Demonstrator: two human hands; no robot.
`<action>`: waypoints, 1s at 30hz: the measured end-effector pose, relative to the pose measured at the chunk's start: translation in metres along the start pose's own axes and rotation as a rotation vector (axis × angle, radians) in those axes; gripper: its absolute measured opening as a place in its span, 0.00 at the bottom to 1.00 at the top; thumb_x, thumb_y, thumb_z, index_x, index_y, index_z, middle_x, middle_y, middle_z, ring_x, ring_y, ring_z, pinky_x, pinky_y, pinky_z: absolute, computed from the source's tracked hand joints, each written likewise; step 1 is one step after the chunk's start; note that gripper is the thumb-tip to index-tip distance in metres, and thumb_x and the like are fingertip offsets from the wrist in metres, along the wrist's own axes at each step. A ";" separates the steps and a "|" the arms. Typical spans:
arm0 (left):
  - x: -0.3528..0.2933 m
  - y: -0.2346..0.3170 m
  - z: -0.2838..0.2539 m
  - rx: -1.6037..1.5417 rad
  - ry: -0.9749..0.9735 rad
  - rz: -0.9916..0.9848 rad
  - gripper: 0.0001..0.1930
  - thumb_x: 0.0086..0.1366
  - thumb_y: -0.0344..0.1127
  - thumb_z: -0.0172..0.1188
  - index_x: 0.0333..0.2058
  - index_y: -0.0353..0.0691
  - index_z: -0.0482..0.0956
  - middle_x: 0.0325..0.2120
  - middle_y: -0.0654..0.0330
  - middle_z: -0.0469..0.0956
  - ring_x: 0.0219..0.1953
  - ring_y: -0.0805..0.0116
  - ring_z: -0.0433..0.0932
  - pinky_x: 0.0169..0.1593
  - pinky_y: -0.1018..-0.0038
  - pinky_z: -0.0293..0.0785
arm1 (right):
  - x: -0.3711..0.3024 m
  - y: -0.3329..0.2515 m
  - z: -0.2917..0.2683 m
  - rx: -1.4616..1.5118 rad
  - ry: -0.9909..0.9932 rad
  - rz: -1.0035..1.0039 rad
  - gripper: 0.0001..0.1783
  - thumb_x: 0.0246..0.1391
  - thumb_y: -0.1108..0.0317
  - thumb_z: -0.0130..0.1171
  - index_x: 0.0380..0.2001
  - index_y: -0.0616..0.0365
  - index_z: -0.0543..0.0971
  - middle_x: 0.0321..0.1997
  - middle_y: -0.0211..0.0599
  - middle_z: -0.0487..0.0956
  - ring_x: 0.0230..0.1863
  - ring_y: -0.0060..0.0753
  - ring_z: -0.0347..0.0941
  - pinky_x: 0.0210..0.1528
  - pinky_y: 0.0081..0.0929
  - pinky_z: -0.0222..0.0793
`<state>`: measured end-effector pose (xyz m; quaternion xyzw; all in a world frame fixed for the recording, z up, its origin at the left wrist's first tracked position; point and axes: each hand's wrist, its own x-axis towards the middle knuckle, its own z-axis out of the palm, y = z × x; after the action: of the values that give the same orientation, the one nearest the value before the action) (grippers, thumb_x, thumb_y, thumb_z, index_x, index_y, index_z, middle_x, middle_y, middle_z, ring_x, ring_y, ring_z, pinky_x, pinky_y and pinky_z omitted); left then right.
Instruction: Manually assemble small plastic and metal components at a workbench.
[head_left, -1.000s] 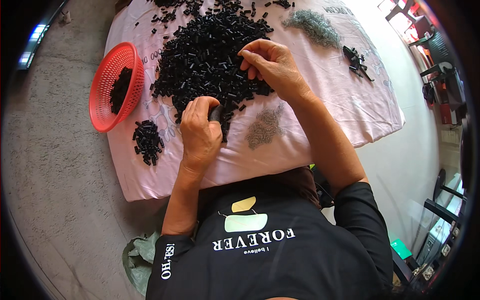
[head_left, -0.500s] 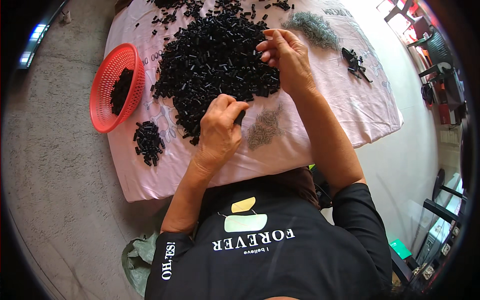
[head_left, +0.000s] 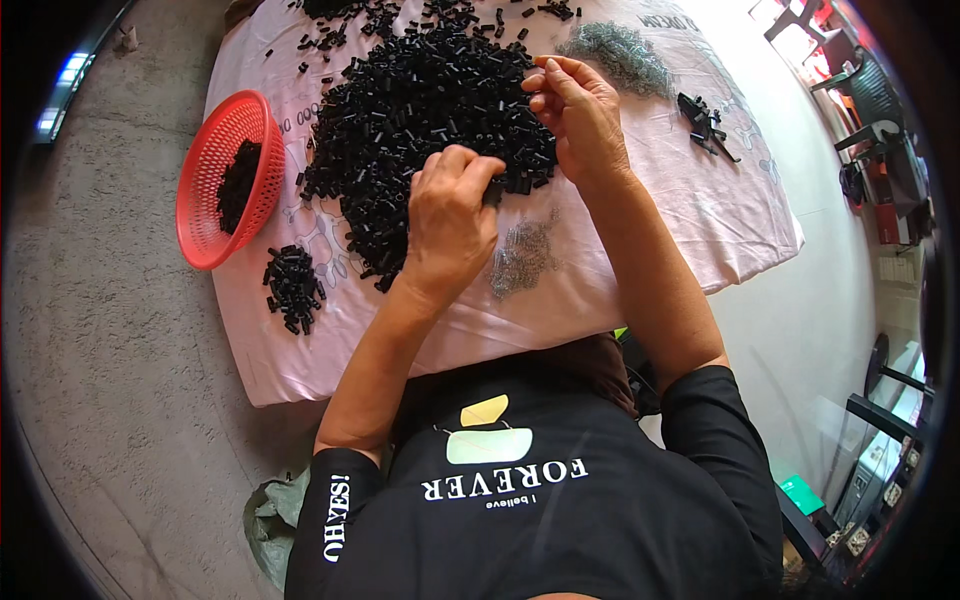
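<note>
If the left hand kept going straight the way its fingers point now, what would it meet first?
The left hand already has its curled fingertips at the big pile of small black tubes, so it would probably push straight into it.

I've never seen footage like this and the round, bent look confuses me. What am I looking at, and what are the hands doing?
A wide fisheye camera on a person's head looks down at their own two bare hands, so straight edges curve. A pink cloth covers the surface. On it lies a big pile of small black pieces, a smaller black heap, two grey heaps of tiny metal bits, and a red basket holding more black pieces. The left hand rests on the pile's edge. The right hand is raised with fingertips pinched; what it pinches is too small to tell.
</note>
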<state>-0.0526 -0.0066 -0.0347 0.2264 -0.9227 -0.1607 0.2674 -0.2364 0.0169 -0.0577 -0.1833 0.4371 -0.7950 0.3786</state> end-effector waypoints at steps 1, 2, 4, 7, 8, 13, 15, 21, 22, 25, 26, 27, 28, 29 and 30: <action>0.005 0.002 0.005 0.001 0.006 0.009 0.18 0.46 0.20 0.54 0.39 0.37 0.79 0.36 0.54 0.74 0.42 0.53 0.73 0.48 0.61 0.70 | 0.000 0.000 0.000 -0.006 0.004 -0.008 0.09 0.65 0.66 0.54 0.43 0.60 0.77 0.31 0.34 0.82 0.25 0.16 0.74 0.28 0.12 0.70; 0.010 0.004 0.010 0.001 0.013 0.018 0.18 0.46 0.20 0.54 0.39 0.37 0.79 0.36 0.54 0.74 0.42 0.53 0.73 0.48 0.61 0.70 | 0.000 0.000 0.001 -0.011 0.009 -0.017 0.09 0.64 0.67 0.55 0.41 0.60 0.76 0.30 0.35 0.82 0.23 0.16 0.74 0.25 0.12 0.68; 0.016 0.003 0.018 0.019 0.001 0.012 0.18 0.46 0.21 0.53 0.39 0.37 0.79 0.37 0.54 0.74 0.43 0.52 0.73 0.47 0.62 0.70 | 0.001 0.003 0.001 -0.022 -0.001 -0.012 0.09 0.63 0.67 0.56 0.40 0.60 0.77 0.30 0.34 0.82 0.24 0.16 0.74 0.25 0.12 0.68; 0.019 -0.001 0.023 0.081 -0.011 0.028 0.17 0.46 0.21 0.53 0.37 0.37 0.79 0.35 0.54 0.75 0.42 0.52 0.74 0.46 0.61 0.70 | -0.002 0.001 0.006 -0.037 -0.025 0.002 0.08 0.63 0.67 0.56 0.39 0.60 0.78 0.30 0.33 0.82 0.24 0.15 0.74 0.25 0.12 0.68; 0.019 -0.003 0.021 0.053 0.015 0.018 0.16 0.46 0.21 0.53 0.37 0.37 0.79 0.34 0.54 0.75 0.41 0.52 0.75 0.46 0.60 0.70 | -0.003 0.000 0.007 -0.041 -0.043 0.012 0.08 0.63 0.66 0.56 0.39 0.60 0.79 0.30 0.33 0.82 0.24 0.15 0.74 0.26 0.12 0.68; 0.012 -0.005 0.000 -0.286 0.118 -0.266 0.14 0.51 0.16 0.55 0.37 0.34 0.78 0.30 0.55 0.78 0.31 0.62 0.80 0.37 0.70 0.77 | -0.007 -0.002 0.006 -0.246 -0.281 0.100 0.09 0.64 0.67 0.52 0.41 0.58 0.79 0.31 0.30 0.81 0.26 0.15 0.74 0.28 0.12 0.68; 0.005 -0.013 -0.006 -0.483 0.156 -0.362 0.14 0.54 0.15 0.55 0.39 0.34 0.78 0.31 0.59 0.79 0.32 0.75 0.79 0.37 0.78 0.75 | -0.010 -0.001 0.008 -0.387 -0.408 0.099 0.10 0.65 0.67 0.52 0.42 0.58 0.79 0.32 0.29 0.81 0.28 0.14 0.74 0.29 0.12 0.68; -0.006 -0.019 -0.020 -0.758 0.226 -0.442 0.12 0.58 0.15 0.56 0.40 0.32 0.78 0.33 0.65 0.79 0.36 0.80 0.77 0.43 0.83 0.74 | -0.021 -0.003 0.019 -0.401 -0.676 0.193 0.10 0.65 0.66 0.53 0.42 0.59 0.79 0.33 0.28 0.80 0.30 0.14 0.75 0.33 0.12 0.72; -0.007 -0.018 -0.022 -0.771 0.225 -0.453 0.12 0.58 0.15 0.56 0.40 0.32 0.78 0.33 0.65 0.79 0.36 0.80 0.77 0.43 0.83 0.74 | -0.021 -0.002 0.019 -0.371 -0.704 0.207 0.10 0.64 0.67 0.54 0.42 0.61 0.79 0.33 0.29 0.80 0.31 0.15 0.76 0.35 0.13 0.73; -0.009 -0.019 -0.022 -0.801 0.233 -0.470 0.12 0.58 0.15 0.56 0.40 0.32 0.78 0.33 0.65 0.79 0.35 0.80 0.77 0.43 0.83 0.74 | -0.024 0.001 0.020 -0.344 -0.733 0.199 0.10 0.63 0.67 0.56 0.42 0.62 0.79 0.33 0.29 0.80 0.31 0.15 0.75 0.35 0.14 0.74; -0.010 -0.019 -0.021 -0.818 0.241 -0.478 0.12 0.58 0.15 0.57 0.40 0.32 0.78 0.33 0.64 0.80 0.35 0.80 0.77 0.43 0.83 0.74 | -0.023 0.002 0.021 -0.337 -0.746 0.193 0.10 0.61 0.67 0.59 0.41 0.63 0.79 0.32 0.29 0.80 0.31 0.15 0.75 0.36 0.14 0.74; -0.011 -0.019 -0.021 -0.819 0.240 -0.479 0.12 0.58 0.15 0.57 0.40 0.32 0.78 0.33 0.64 0.80 0.35 0.80 0.77 0.43 0.83 0.74 | -0.024 0.002 0.021 -0.337 -0.745 0.195 0.10 0.61 0.67 0.59 0.41 0.63 0.79 0.32 0.29 0.80 0.31 0.15 0.75 0.36 0.14 0.74; -0.011 -0.019 -0.020 -0.784 0.244 -0.468 0.11 0.58 0.16 0.57 0.40 0.32 0.79 0.33 0.64 0.80 0.35 0.80 0.77 0.42 0.83 0.74 | -0.025 0.003 0.021 -0.314 -0.727 0.215 0.10 0.60 0.68 0.60 0.41 0.63 0.79 0.32 0.29 0.80 0.31 0.15 0.76 0.37 0.14 0.74; -0.012 -0.019 -0.020 -0.749 0.248 -0.456 0.11 0.58 0.16 0.58 0.39 0.32 0.79 0.32 0.64 0.80 0.34 0.80 0.77 0.42 0.83 0.74 | -0.026 0.004 0.021 -0.290 -0.708 0.235 0.10 0.59 0.69 0.61 0.41 0.63 0.79 0.32 0.29 0.80 0.32 0.15 0.76 0.37 0.15 0.74; -0.012 -0.018 -0.020 -0.750 0.247 -0.458 0.11 0.58 0.16 0.58 0.39 0.32 0.79 0.32 0.64 0.80 0.34 0.80 0.77 0.42 0.83 0.74 | -0.026 0.004 0.021 -0.290 -0.706 0.236 0.10 0.59 0.69 0.61 0.41 0.63 0.79 0.32 0.29 0.80 0.32 0.15 0.76 0.37 0.15 0.74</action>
<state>-0.0261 -0.0188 -0.0313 0.3295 -0.6883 -0.5105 0.3964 -0.2048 0.0235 -0.0487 -0.4453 0.4057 -0.5641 0.5647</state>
